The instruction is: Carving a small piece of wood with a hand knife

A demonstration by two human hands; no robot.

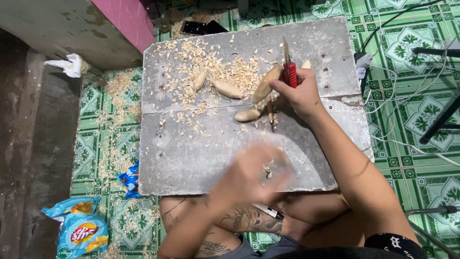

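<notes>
My right hand [299, 92] grips a knife with a red handle [290, 74], blade pointing up, together with a pale carved wooden piece [266, 82]. My left hand [254, 175] is blurred with motion over the near edge of the grey board [191, 163], and I cannot tell whether it holds anything. Three more carved wooden pieces lie on the board: one [199, 80] at the left, one [227, 88] in the middle, one [247, 115] just below my right hand. A thin carving tool [271, 115] lies beside that last piece. Wood shavings [215, 67] cover the board's far half.
The board rests on a green patterned floor mat [407, 139]. Shavings [117, 91] litter the floor at left. Snack bags [79, 228] lie at the lower left, a blue wrapper [130, 180] by the board. Cables [407, 86] and a black stand leg [438, 122] run at the right. A dark phone [201, 27] lies beyond the board.
</notes>
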